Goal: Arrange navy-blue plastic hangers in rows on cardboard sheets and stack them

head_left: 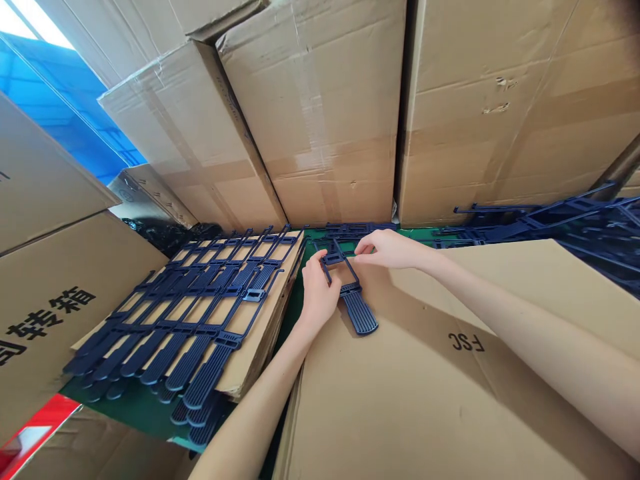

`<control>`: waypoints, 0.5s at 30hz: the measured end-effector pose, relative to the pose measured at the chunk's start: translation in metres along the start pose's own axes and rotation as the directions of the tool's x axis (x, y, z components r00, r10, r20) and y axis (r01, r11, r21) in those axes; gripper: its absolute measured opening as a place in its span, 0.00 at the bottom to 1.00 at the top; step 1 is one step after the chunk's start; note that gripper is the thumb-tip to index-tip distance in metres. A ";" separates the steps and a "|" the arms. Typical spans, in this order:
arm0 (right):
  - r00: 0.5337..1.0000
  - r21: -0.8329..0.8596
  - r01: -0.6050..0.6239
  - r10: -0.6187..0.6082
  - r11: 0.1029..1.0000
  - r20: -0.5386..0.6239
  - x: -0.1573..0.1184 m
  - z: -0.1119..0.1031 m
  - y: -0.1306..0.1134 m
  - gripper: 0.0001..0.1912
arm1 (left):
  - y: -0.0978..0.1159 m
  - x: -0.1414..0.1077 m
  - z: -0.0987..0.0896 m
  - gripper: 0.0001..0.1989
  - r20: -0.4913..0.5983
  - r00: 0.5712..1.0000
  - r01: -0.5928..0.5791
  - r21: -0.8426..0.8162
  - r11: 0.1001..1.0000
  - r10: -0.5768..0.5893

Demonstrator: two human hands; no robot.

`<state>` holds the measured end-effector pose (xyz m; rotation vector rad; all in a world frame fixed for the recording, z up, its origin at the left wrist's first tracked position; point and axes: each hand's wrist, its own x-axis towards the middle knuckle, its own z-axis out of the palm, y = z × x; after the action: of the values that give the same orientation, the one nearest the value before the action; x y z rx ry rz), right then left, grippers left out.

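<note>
A dark blue plastic frame with a ribbed, rounded paddle (361, 313) rests near the left edge of a cardboard stack (400, 393). My left hand (320, 290) is closed around the left rail of this frame, thumb and fingers on either side. My right hand (387, 250) is beside the frame's upper right, its fingers curled into a pinch; whether anything is between the fingertips is too small to tell. To the left, several matching dark blue frames (205, 333) lie overlapping in rows on another cardboard stack (265, 340), their paddles hanging over its front edge.
Tall cardboard boxes (325, 120) stand along the back. More dark blue parts (550, 220) are piled at the far right, with some flat ones (350, 230) behind my hands. A green surface (125, 410) shows beneath the stacks. A printed carton (60, 300) stands at left.
</note>
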<state>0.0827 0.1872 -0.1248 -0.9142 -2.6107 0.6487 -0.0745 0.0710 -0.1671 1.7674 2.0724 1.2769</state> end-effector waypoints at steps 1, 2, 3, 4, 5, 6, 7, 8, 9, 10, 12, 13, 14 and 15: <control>0.998 -0.067 -0.026 0.021 0.997 -0.061 0.002 0.003 0.009 0.08 | -0.001 0.000 -0.001 0.29 0.030 0.999 0.022 0.022 1.000 -0.022; 0.992 -0.143 -0.050 0.033 0.988 -0.118 0.003 0.007 0.019 0.08 | -0.001 0.000 -0.002 0.30 0.052 0.998 0.036 0.044 0.998 -0.038; 0.986 -0.218 -0.060 0.023 0.974 -0.167 0.004 0.011 0.028 0.09 | -0.001 0.000 -0.002 0.32 0.067 0.997 0.043 0.068 0.997 -0.048; 0.980 -0.280 -0.050 -0.007 0.959 -0.200 0.005 0.016 0.036 0.10 | 0.000 0.000 -0.003 0.34 0.077 0.995 0.049 0.094 0.994 -0.056; 0.976 -0.317 -0.028 -0.042 0.948 -0.212 0.005 0.021 0.044 0.12 | 0.001 -0.001 -0.004 0.35 0.088 0.994 0.059 0.115 0.992 -0.069; 0.976 -0.327 -0.001 -0.070 0.945 -0.206 0.005 0.026 0.051 0.15 | 0.002 -0.001 -0.005 0.37 0.099 0.992 0.069 0.126 0.990 -0.081; 0.978 -0.316 0.020 -0.084 0.949 -0.191 0.006 0.030 0.056 0.17 | 0.002 -0.001 -0.005 0.37 0.107 0.990 0.078 0.125 0.989 -0.091; 0.980 -0.297 0.036 -0.092 0.954 -0.176 0.006 0.034 0.060 0.18 | 0.002 0.000 -0.005 0.38 0.112 0.989 0.084 0.116 0.990 -0.098; 0.982 -0.286 0.048 -0.097 0.957 -0.161 0.006 0.037 0.063 0.19 | 0.001 0.000 -0.005 0.38 0.116 0.988 0.088 0.105 0.991 -0.101; 0.983 -0.283 0.057 -0.103 0.957 -0.150 0.007 0.038 0.065 0.19 | -0.001 0.000 -0.004 0.37 0.118 0.988 0.089 0.094 0.992 -0.100; 0.983 -0.296 0.067 -0.114 0.953 -0.143 0.008 0.040 0.066 0.19 | -0.004 0.001 -0.003 0.35 0.118 0.989 0.083 0.079 0.993 -0.092; 0.984 -0.299 0.071 -0.116 0.952 -0.137 0.008 0.040 0.066 0.20 | -0.005 0.001 -0.003 0.34 0.113 0.990 0.080 0.071 0.994 -0.088; 0.985 -0.300 0.074 -0.117 0.951 -0.128 0.009 0.040 0.066 0.20 | -0.005 0.002 -0.003 0.33 0.106 0.991 0.077 0.064 0.995 -0.083; 0.986 -0.298 0.079 -0.119 0.951 -0.120 0.009 0.039 0.066 0.20 | -0.006 0.002 -0.003 0.33 0.096 0.992 0.072 0.056 0.996 -0.077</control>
<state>0.0933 0.2267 -0.1908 -0.8658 -2.6493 0.1668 -0.0812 0.0713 -0.1679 1.7186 2.1145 1.1036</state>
